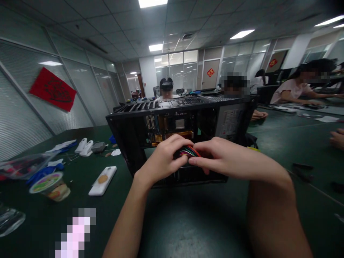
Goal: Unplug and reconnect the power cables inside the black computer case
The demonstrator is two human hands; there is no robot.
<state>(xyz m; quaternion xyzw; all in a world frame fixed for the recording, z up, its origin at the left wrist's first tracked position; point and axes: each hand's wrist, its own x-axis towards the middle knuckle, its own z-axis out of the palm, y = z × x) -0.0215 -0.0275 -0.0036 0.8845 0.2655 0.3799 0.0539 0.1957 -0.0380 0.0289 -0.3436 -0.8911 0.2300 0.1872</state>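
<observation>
A bundle of coloured cables runs between my two hands, with red, green and dark wires showing. My left hand is closed around its left end. From the right, my right hand pinches the same bundle, thumb towards me. Both hands are at the open side of a black computer case that stands on the table. Inside it, a motherboard with slots shows above my hands. A power supply with a label sits at the right. The lower inside of the case is partly hidden by my hands.
On the green table, a white phone-like item, a lidded cup, a plastic bag and white objects lie left. Dark tools lie right. Other people sit behind the case and at the right, one person's hands near its right side.
</observation>
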